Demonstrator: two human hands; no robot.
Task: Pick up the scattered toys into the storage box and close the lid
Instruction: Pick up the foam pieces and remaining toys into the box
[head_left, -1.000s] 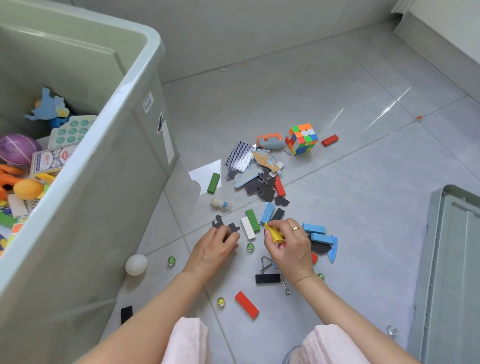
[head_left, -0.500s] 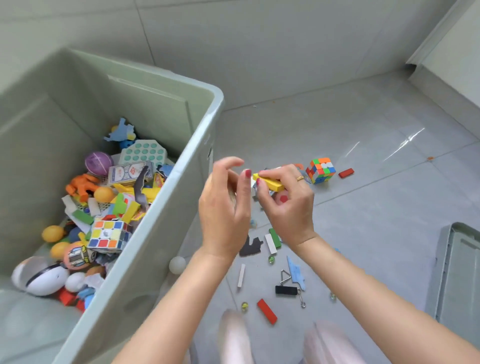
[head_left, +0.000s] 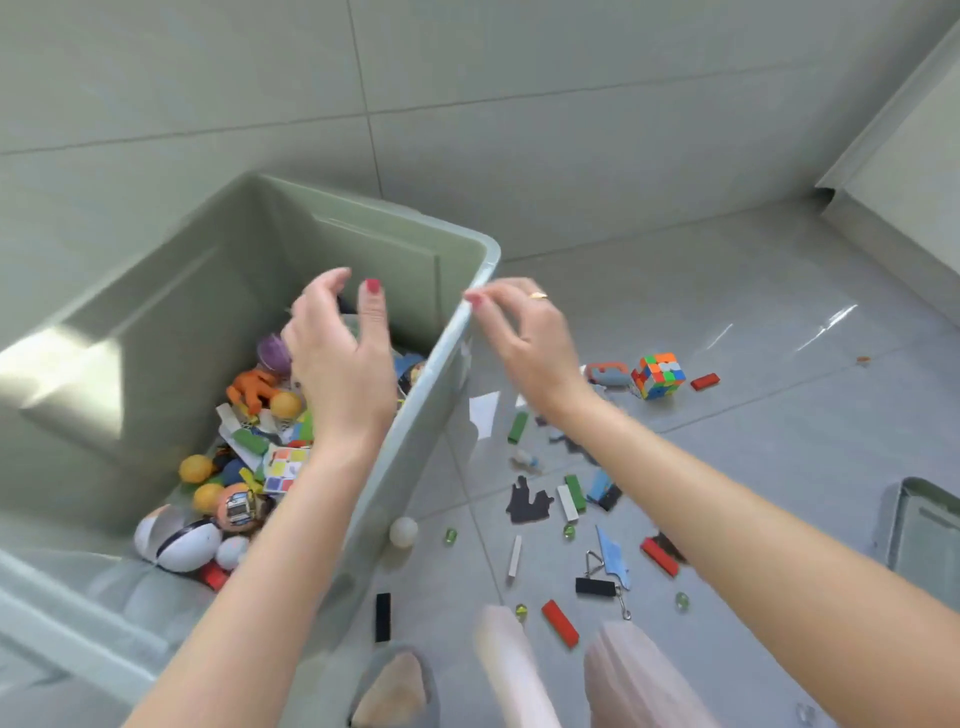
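The pale green storage box (head_left: 156, 332) already holds a heap of toys (balls, an orange figure, a flat cube puzzle) under the left hand (head_left: 340, 358), which hovers inside with fingers spread and nothing visibly held. The right hand (head_left: 524, 338) is loosely curled at the rim, apparently empty. Right of it and below, a puzzle cube (head_left: 657, 375), coloured blocks and marbles litter the floor; the lid (head_left: 924, 535) lies far right. Perhaps halfway.
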